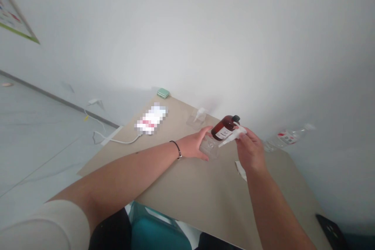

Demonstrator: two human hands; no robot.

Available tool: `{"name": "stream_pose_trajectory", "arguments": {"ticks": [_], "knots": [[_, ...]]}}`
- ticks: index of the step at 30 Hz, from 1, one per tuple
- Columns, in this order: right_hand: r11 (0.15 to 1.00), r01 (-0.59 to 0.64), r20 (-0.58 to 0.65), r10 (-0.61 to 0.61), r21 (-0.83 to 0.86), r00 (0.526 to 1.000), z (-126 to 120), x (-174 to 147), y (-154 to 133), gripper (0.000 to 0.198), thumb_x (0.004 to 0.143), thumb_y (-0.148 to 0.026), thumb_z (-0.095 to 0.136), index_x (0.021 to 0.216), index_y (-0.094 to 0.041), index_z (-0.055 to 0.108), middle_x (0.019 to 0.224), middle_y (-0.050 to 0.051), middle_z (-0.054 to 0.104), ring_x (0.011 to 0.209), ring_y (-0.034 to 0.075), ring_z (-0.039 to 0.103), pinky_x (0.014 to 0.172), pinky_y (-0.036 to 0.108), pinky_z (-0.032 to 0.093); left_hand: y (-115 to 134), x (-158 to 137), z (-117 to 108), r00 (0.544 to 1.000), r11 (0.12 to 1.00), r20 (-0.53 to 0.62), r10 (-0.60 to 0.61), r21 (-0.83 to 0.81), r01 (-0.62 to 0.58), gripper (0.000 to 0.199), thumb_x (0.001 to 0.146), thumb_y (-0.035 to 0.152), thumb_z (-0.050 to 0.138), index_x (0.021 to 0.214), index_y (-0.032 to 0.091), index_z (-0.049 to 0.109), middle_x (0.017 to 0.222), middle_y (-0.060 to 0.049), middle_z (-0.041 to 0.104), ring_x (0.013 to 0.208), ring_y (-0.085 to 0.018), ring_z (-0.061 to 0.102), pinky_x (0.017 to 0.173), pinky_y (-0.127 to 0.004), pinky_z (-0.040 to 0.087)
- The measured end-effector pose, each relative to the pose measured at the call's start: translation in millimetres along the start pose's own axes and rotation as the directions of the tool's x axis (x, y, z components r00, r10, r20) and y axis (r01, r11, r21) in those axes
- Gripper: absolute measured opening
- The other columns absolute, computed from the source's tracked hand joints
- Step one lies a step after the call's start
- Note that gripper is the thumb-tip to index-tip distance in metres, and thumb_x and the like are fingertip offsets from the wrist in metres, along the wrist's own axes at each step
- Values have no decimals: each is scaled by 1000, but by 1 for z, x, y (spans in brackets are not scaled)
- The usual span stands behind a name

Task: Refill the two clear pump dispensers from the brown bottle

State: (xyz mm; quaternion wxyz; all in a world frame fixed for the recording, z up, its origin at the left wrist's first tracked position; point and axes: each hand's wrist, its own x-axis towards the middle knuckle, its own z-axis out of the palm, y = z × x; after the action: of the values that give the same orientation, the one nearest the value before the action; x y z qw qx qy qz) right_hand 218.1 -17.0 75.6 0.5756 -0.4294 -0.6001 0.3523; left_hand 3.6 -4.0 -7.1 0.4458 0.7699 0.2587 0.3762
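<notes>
Head view: a glossy amber bottle [223, 128] stands on the matte counter [187, 191]. Just before it, the left hand [193, 145], grip curved wide, clasps a transparent bottle [209, 147]; to its right, the right hand [252, 150] pinches a smooth white pump [233, 136]. The transparent bottle's mouth is unclear.

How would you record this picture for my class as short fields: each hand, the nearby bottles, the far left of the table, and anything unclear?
Left hand: around a clear, square-sided bottle
Right hand: holding a white plastic pump top
Nearby bottles: brown bottle with black cap and white label; clear container with white pump; clear plastic bottle with red-and-white label
Far left of beige table: small mint-green box
Unclear: whether the held pump touches the square-sided bottle
</notes>
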Motion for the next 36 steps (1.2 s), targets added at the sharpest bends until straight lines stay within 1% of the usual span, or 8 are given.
{"name": "stream_pose_trajectory", "arguments": {"ticks": [5, 9, 14, 17, 21, 25, 29, 36], "knots": [[1000, -6, -37, 6, 5, 999, -8, -5, -6, 33, 78, -53, 77, 97, -27, 75, 100, 6, 75, 89, 25, 68, 85, 45, 55, -2, 0, 1, 1000, 1000, -21, 17, -1, -17, 128, 63, 32, 93, 162, 28, 12, 148, -18, 56, 130, -35, 61, 110, -51, 45], [999, -24, -178, 28, 21, 984, -31, -12, 5, 38, 76, -51, 79, 104, -26, 73, 77, -2, 67, 62, 14, 57, 68, 34, 52, 0, 0, 1, 999, 1000, -29, -19, 6, 19, 129, 61, 35, 94, 162, 27, 14, 148, -18, 55, 131, -36, 59, 110, -54, 45], [974, -122, -286, 64, -190, 956, -64, -11, 31, 50, 73, -50, 79, 113, -23, 66, 71, -2, 67, 66, 17, 63, 72, 37, 53, 5, 0, 0, 999, 998, -11, -50, 26, 50, 123, 62, 36, 93, 161, 24, 21, 149, -19, 54, 132, -36, 58, 112, -53, 43], [886, -159, -191, 82, -435, 978, -76, -3, 50, 55, 75, -53, 73, 120, -23, 62, 77, 1, 71, 70, 21, 65, 70, 37, 52, 6, 1, 1, 999, 998, -15, -49, 27, 50, 121, 61, 35, 93, 160, 24, 23, 148, -18, 55, 133, -35, 57, 114, -52, 42], [694, -149, -85, 125, -704, 988, -81, 8, 74, 48, 81, -47, 59, 121, -21, 64, 76, 1, 67, 65, 21, 61, 66, 36, 48, 5, 1, 1, 997, 997, -9, -72, 12, 72, 120, 61, 34, 93, 159, 25, 25, 149, -17, 54, 135, -35, 55, 116, -53, 40], [546, -129, -47, 163, -828, 986, -76, 13, 90, 44, 80, -32, 58, 121, -21, 68, 75, 2, 65, 69, 23, 60, 72, 37, 46, 7, 1, 1, 995, 995, 0, -97, -5, 97, 118, 62, 35, 93, 159, 25, 26, 151, -18, 51, 135, -36, 55, 115, -54, 42], [416, -75, -7, 162, -906, 987, -71, 15, 93, 47, 83, -27, 57, 128, -22, 67, 92, 7, 70, 88, 26, 64, 85, 40, 46, 10, 1, 2, 993, 993, 1, -117, 5, 117, 116, 63, 35, 93, 158, 25, 27, 150, -17, 52, 134, -35, 55, 115, -54, 41], [338, -14, 41, 156, -941, 987, -68, 12, 90, 46, 87, -27, 56, 131, -24, 67, 113, 13, 71, 103, 30, 64, 91, 44, 46, 13, 2, 2, 992, 992, -3, -126, 30, 126, 115, 65, 37, 92, 158, 24, 27, 150, -18, 52, 134, -34, 54, 117, -54, 39]]}}
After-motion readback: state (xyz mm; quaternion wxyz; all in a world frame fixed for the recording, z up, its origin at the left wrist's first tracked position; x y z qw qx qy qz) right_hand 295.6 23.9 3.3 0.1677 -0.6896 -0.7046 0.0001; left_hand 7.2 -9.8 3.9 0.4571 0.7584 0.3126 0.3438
